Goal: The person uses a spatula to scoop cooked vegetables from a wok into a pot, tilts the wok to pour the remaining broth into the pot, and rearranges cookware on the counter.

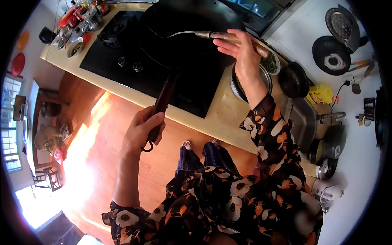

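Note:
My left hand [143,130] is wrapped round the dark wooden handle [162,98] of a large black wok [183,18], which stands on the black stove. My right hand [245,53] grips the wooden handle of a metal spatula [204,35], held over the wok with its thin end pointing left into it. The inside of the wok is dark, and its contents cannot be made out. Below my right hand a metal pot [267,77] rests on the counter.
Right of the stove are a plate of greens [270,64], a black pan [293,80], a yellow container [321,94] and a metal sink [304,122]. A small bowl [75,47] and several bottles stand at the upper left. Pans hang on the right wall.

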`<state>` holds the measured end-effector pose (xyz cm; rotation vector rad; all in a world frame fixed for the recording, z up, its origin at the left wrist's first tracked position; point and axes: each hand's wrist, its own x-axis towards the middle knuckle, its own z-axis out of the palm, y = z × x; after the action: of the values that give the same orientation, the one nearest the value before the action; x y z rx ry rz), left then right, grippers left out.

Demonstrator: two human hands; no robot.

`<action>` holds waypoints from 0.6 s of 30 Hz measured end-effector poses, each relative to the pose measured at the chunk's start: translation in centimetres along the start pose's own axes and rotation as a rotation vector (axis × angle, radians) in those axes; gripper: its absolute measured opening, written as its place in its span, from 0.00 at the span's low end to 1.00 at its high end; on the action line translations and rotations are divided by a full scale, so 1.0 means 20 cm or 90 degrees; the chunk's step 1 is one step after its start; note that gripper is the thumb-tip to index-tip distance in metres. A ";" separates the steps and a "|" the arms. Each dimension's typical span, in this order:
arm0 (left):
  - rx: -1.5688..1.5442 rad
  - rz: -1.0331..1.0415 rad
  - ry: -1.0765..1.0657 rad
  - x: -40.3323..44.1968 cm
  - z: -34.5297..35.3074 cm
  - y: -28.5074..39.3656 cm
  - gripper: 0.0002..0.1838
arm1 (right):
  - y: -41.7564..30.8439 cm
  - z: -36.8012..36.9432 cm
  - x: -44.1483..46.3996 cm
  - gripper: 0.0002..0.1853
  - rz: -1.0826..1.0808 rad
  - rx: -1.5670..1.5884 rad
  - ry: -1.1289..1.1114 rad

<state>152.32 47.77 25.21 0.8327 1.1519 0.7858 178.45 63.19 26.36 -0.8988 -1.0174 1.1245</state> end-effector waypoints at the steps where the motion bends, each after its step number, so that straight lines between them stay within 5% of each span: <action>1: -0.008 0.006 0.009 0.00 0.01 0.00 0.21 | 0.01 -0.01 0.02 0.19 -0.003 -0.007 -0.012; 9: -0.046 0.021 -0.006 -0.01 0.00 -0.04 0.21 | -0.62 -0.21 0.19 0.18 -0.093 -0.392 -0.224; 11: -0.052 0.019 -0.013 -0.01 0.00 -0.03 0.16 | -0.88 -0.10 0.19 0.16 0.002 -0.547 -0.194; 14: -0.065 0.016 -0.019 -0.01 -0.01 -0.03 0.15 | -0.98 -0.14 0.28 0.15 0.067 -0.558 -0.249; 18: -0.077 0.019 -0.023 0.00 -0.01 -0.03 0.15 | -0.66 -0.30 0.30 0.20 0.144 -0.437 -0.232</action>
<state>152.20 47.43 24.62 0.7611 1.0508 0.8530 188.42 65.92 38.02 -1.4082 -1.6906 1.1661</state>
